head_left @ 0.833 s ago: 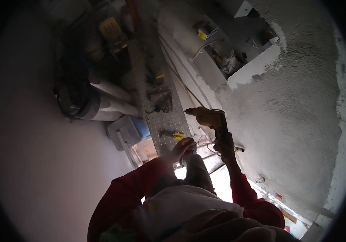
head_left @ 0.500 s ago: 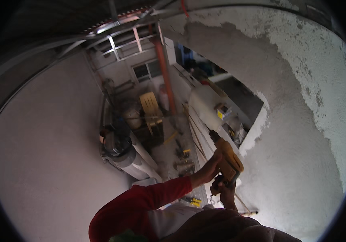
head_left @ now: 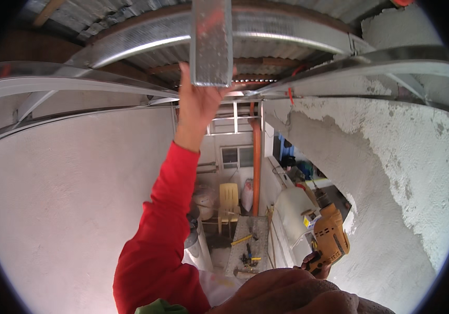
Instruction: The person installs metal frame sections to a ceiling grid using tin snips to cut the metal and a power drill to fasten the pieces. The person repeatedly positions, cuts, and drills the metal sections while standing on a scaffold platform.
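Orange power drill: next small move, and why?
Probably raise the orange power drill toward the short galvanised metal channel piece. The left hand already braces that piece overhead against the ceiling framing, while the right hand holds the drill low at the waist, away from it.

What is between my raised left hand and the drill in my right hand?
In the head view, the orange pipe and yellow chair show between the left hand and drill.

The right hand (head_left: 316,263) on the orange drill (head_left: 330,238) is mostly hidden behind an arm.
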Demonstrator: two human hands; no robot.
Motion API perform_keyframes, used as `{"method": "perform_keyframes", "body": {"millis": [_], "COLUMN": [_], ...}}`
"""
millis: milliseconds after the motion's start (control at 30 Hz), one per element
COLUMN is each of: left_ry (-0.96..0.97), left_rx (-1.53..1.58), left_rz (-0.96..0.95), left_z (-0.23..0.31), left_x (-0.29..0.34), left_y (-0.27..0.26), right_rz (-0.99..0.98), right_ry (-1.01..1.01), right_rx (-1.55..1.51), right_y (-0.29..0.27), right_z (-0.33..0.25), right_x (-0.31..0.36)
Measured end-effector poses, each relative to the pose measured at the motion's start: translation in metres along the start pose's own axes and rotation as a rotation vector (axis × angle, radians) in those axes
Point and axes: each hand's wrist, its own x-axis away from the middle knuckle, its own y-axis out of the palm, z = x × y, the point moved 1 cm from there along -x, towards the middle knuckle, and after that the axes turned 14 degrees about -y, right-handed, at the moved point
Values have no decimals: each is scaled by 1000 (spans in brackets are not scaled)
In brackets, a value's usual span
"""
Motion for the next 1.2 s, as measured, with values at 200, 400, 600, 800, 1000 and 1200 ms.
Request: {"method": "perform_keyframes", "body": {"millis": [200, 400, 600, 800, 1000, 1200], "left_ry": [-185, -246, -225, -185, -205, -153], "left_rx": [-9, 59, 45, 55, -72, -444], "left_rz": [-704, -498, -399, -307, -360, -130], "left_z": [41, 38, 45, 45, 58, 78], "left_x": [5, 8, 14, 19, 24, 40], "left_y": [76, 96, 107, 109, 112, 119], "right_rz": [-90, -112, -209, -218, -338, -349], "right_ry": [-38, -157, -223, -195, -144, -169], "right_rx": [-101, -101, -105, -100, -78, -57], "right_y": [20, 46, 63, 85, 116, 128], "right_z": [-31, -56, -69, -77, -90, -94], "right_x": [-26, -38, -46, -47, -58, -65]}}
